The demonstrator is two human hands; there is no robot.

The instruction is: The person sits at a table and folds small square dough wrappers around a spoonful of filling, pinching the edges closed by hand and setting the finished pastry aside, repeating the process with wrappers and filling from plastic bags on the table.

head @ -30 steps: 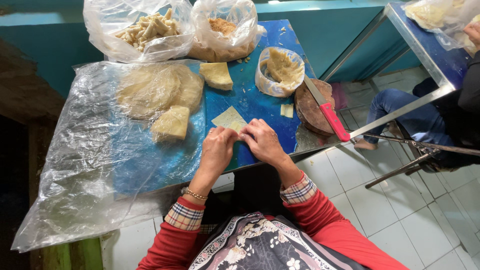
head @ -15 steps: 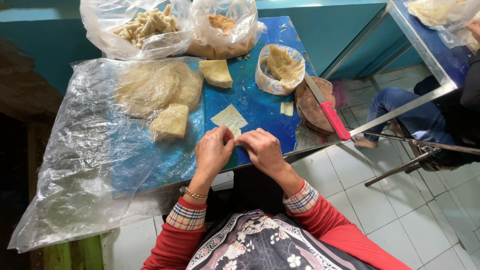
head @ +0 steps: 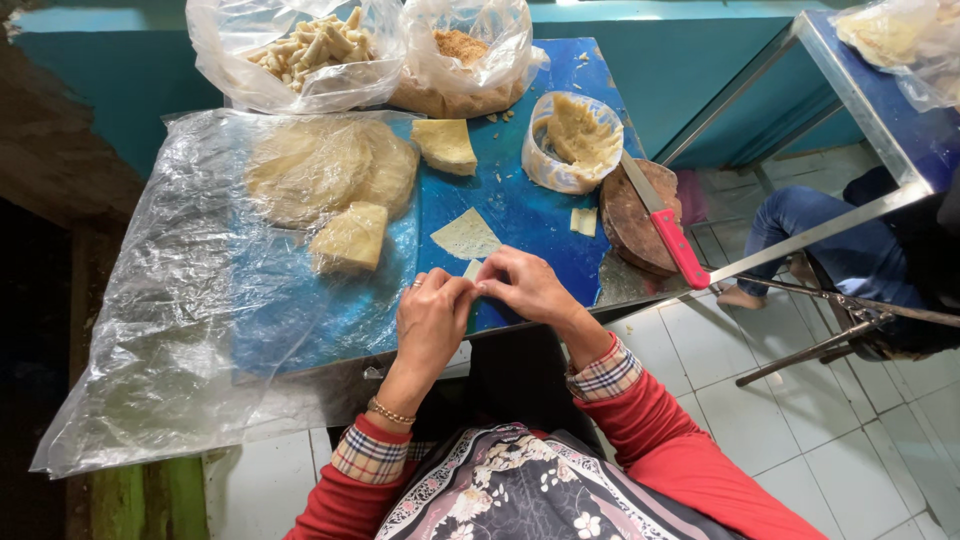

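- My left hand (head: 432, 318) and right hand (head: 520, 285) meet at the near edge of the blue worktop (head: 530, 215), fingertips pinched together on a small pale wrapper piece (head: 472, 270); both hands are closed on it, pressing from either side.
- The piece is mostly hidden between my fingers. Only a thin, cream-coloured corner shows, and I cannot tell whether it is folded or rolled.
- I judge the hands work close to my body so the pinch stays steady and in plain sight.
- Just beyond my fingers lies a flat wrapper sheet (head: 466, 236), thin, yellowish and roughly four-sided, lying apart from the rest, within easy reach.
- A small scrap (head: 583, 221) of the same stuff lies to its right.
- To the left, a round stack of wrappers (head: 310, 170) and a folded wedge (head: 350, 238) rest on a clear plastic sheet (head: 170, 290), which probably keeps them off the bare worktop.
- Another wedge (head: 446, 145) sits further back, beside a plastic-lined bowl of paste (head: 572, 140).
- A knife with a red handle (head: 665, 225) lies across a round wooden block (head: 640, 215) at the right edge, well away from my hands.
- At the back, one bag of pale sticks (head: 305, 45) and one bag of brown crumbs (head: 465, 55) stand open.
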